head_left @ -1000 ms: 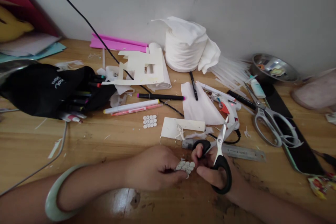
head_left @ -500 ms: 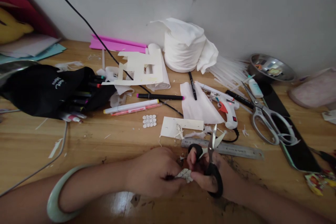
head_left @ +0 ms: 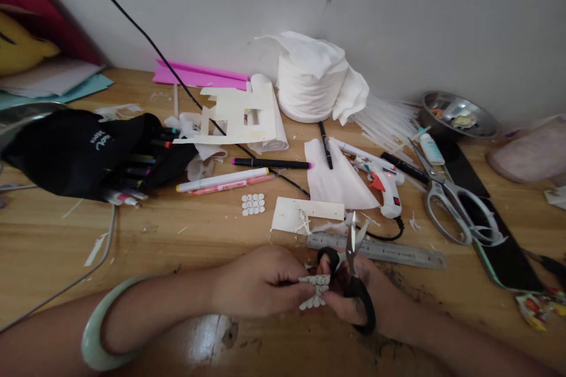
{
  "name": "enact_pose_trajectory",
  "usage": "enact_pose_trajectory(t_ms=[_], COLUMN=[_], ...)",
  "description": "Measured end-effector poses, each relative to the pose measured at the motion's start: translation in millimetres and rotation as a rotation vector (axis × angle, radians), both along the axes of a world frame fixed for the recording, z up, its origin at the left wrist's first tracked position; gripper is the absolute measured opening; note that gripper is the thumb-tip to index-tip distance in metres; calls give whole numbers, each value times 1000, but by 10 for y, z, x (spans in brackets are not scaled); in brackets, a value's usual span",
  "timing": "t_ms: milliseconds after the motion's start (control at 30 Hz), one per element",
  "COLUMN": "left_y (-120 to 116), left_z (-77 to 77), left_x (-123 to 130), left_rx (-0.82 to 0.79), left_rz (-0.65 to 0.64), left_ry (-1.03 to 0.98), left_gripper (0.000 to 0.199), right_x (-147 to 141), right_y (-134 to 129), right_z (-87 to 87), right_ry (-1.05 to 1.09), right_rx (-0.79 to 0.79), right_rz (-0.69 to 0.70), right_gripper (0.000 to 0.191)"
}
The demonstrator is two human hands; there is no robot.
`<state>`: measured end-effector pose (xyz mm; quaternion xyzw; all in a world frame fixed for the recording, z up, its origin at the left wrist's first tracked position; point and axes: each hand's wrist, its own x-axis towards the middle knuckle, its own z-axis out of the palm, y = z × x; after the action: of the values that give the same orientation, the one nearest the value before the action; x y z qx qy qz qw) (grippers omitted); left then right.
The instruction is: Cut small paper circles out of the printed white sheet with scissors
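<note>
Between thumb and fingers, my left hand (head_left: 267, 285) grips a small white paper piece (head_left: 319, 290) marked with rows of drawn circles; its edge is cut in scallops. My right hand (head_left: 360, 291) has black-handled scissors (head_left: 352, 247) looped on its fingers, blades pointing away and slightly apart. Its thumb tip touches the right edge of the paper piece. A similar scalloped paper piece (head_left: 253, 204) lies flat on the table beyond my left hand. Past the scissors is a steel ruler (head_left: 398, 254), with a cut strip of cream card (head_left: 287, 215) behind it.
A white glue gun (head_left: 389, 191) and large grey scissors (head_left: 446, 203) lie right, beside a dark phone (head_left: 508, 253). Markers (head_left: 270, 163) lie across the middle. At the back are a white cloth roll (head_left: 312, 85) and a metal bowl (head_left: 460, 115). A black marker pouch (head_left: 75, 153) lies left.
The paper piece has turned and shows more of its circles, as my left fingers have shifted on it. The scissors have tilted slightly left, with their blades closer together.
</note>
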<state>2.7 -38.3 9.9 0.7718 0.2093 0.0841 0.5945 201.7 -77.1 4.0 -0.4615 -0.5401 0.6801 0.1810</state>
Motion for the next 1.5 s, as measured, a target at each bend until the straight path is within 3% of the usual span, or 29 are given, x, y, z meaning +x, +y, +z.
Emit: enact_pose_trajectory(t_ms=[267,500,667,800,1067,1500], left_y=[-20,-18,25,54,49,58], left_z=[41,14,3,27,39,42], left_x=[27,10,-15,-13,-33,-58], left_rx=[34,-478,-615,-652,-699,-753], left_rz=[33,233,407,495,515,455], left_ry=[4,12,-37,-80,-123,-115], left_gripper=[30,35,41,40,40,40], right_x=[-30,-16,86,113,154,106], right_y=[-18,2,26,56,76,112], right_z=[54,-15,47,138,157,250], right_ry=[-15,21,174,179,116,155], right_rx=[28,58,-150,-244,-311,-214], right_rz=[-74,-100,48,133,239,271], right_gripper=[19,15,33,48,62,62])
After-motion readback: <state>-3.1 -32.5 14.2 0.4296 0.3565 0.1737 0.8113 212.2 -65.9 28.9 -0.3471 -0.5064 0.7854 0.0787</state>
